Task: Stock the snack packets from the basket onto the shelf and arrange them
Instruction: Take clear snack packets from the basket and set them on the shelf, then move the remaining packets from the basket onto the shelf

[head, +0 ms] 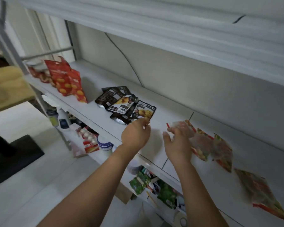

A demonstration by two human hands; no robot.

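Left hand [136, 135], frame centre: fingers bunched together at the lower corner of the nearest black packet [143, 112] on the shelf [156, 148]; an actual pinch cannot be told. Right hand [177, 145], centre-right: fingers spread, resting on a clear packet [188, 128].

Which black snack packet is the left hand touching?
The rightmost black foil snack packet: the left hand pinches its near corner. The other black packets lie farther left.

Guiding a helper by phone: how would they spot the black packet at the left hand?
On the white shelf, a black pile lies between upright red packets and flat clear packets. Take its rightmost packet, showing yellow snacks, corner pinched by the left hand.
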